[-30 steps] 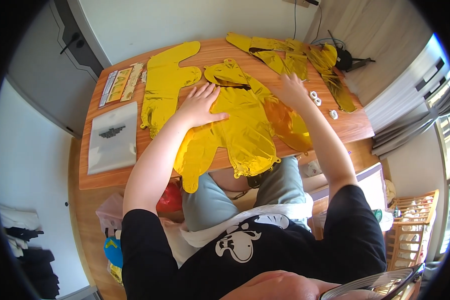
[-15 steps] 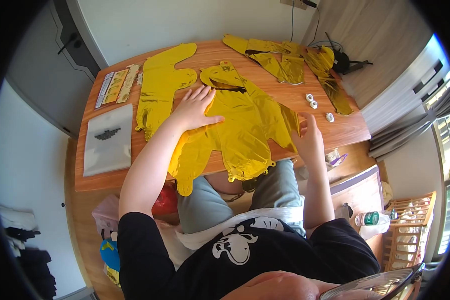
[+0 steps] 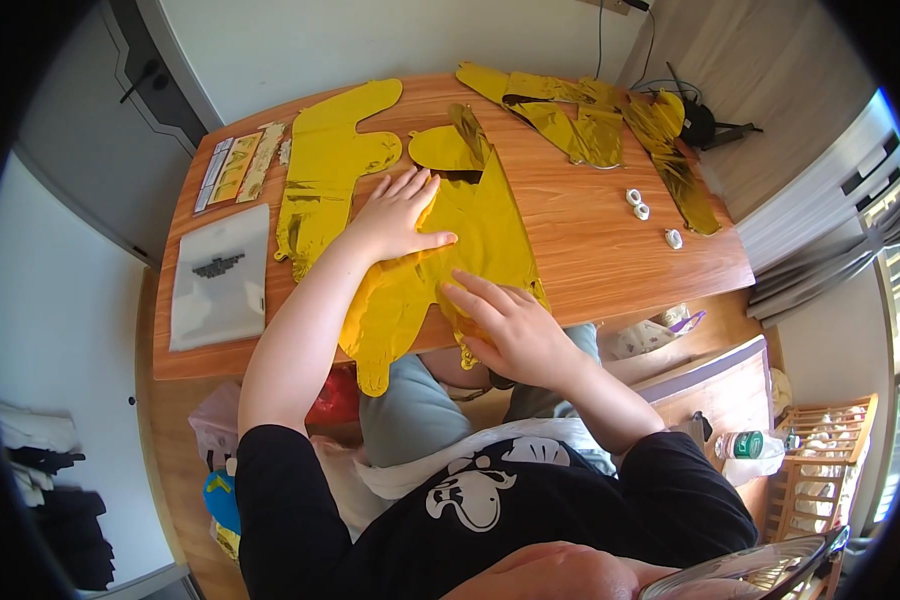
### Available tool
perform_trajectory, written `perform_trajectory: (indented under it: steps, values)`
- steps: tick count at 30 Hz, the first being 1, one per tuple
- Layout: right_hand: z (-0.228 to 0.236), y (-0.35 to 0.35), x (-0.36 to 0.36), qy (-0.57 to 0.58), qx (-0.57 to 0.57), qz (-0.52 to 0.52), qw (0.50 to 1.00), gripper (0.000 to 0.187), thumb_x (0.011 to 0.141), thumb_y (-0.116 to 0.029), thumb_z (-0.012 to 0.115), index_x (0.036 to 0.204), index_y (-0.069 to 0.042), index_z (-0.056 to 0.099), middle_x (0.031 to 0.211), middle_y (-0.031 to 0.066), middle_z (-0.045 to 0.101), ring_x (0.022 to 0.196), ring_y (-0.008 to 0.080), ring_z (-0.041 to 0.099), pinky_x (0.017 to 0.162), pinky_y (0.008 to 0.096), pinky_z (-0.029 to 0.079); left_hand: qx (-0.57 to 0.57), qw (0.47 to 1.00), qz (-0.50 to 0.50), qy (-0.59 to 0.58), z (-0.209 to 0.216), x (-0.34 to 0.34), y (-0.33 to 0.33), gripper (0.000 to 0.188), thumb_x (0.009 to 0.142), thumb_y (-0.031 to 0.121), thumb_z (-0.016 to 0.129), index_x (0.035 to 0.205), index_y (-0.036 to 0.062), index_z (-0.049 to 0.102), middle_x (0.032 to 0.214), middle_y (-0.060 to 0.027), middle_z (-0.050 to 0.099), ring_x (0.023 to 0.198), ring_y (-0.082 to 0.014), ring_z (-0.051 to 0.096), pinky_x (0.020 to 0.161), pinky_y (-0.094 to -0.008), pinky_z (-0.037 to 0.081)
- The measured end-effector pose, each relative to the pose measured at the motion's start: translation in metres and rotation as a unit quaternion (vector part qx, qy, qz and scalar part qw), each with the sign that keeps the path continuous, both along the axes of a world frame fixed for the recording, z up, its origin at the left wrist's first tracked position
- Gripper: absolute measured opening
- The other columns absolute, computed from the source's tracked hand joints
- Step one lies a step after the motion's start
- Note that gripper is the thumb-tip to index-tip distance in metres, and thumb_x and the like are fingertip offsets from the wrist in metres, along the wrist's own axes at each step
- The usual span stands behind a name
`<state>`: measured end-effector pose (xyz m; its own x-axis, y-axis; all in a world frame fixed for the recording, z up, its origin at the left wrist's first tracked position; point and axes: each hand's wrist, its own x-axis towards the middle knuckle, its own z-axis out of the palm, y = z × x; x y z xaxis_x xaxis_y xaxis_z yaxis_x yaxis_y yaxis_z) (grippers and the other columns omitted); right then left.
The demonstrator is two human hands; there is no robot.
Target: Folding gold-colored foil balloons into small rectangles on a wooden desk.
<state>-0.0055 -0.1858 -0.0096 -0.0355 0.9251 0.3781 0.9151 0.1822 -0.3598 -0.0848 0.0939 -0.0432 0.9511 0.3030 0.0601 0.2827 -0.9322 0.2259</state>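
A flat gold foil balloon [image 3: 490,225] lies at the table's front edge, its lower lobes hanging over my lap. Its right side is folded inward and now runs in a fairly straight slanting edge. My left hand [image 3: 395,217] presses flat on its left part, fingers and thumb spread. Over the folded lower right part lies my right hand [image 3: 525,335], fingers stretched out and touching the foil. A small flap of foil stands up at the balloon's top. Just left of it is a second flat gold foil balloon [image 3: 325,160].
More gold foil balloons [image 3: 595,130] lie at the back right, near a black device [image 3: 698,122]. White ribbon rolls [image 3: 639,204] sit on the right side of the wooden table [image 3: 620,270]. On the left are a clear plastic sleeve [image 3: 220,300] and printed packaging [image 3: 235,168].
My right hand has moved left from the balloon's right tip onto its lower middle, and the right side has been folded over inward. My left hand stays in place on the foil.
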Motion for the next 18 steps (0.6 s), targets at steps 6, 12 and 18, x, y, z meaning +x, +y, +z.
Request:
perform_trajectory:
  steps: [6, 12, 18]
  values:
    - [0.013, 0.002, 0.039, 0.251, -0.093, 0.075, 0.961, 0.057, 0.098, -0.026, 0.070, 0.146, -0.002, 0.050, 0.132, 0.0217, 0.061, 0.112, 0.0333, 0.068, 0.098, 0.0421, 0.056, 0.019, 1.000, 0.005, 0.018, 0.007, -0.002, -0.004, 0.110, 0.087, 0.078, 0.058, 0.164, 0.0064, 0.025, 0.171, -0.0182, 0.023, 0.160, -0.0294, 0.018, 0.130, -0.0469, 0.012]
    - [0.011, 0.051, 0.112, 0.090, -0.053, -0.110, 0.988, 0.044, 0.098, -0.016, 0.066, 0.137, 0.002, 0.058, 0.133, 0.0209, 0.063, 0.124, 0.0339, 0.062, 0.104, 0.0409, 0.050, 0.032, 0.998, 0.017, 0.046, 0.010, 0.001, -0.006, 0.113, 0.086, 0.082, 0.056, 0.165, 0.0074, 0.023, 0.172, -0.0175, 0.021, 0.160, -0.0291, 0.016, 0.130, -0.0458, 0.011]
    - [-0.016, 0.076, 0.133, 0.001, -0.042, -0.082, 0.996, 0.043, 0.098, -0.027, 0.064, 0.129, 0.002, 0.063, 0.137, 0.0213, 0.061, 0.129, 0.0398, 0.055, 0.110, 0.0463, 0.044, 0.010, 0.999, 0.004, 0.035, 0.003, 0.001, 0.000, 0.120, 0.084, 0.089, 0.050, 0.166, 0.0073, 0.020, 0.172, -0.0179, 0.017, 0.161, -0.0311, 0.013, 0.130, -0.0478, 0.009]
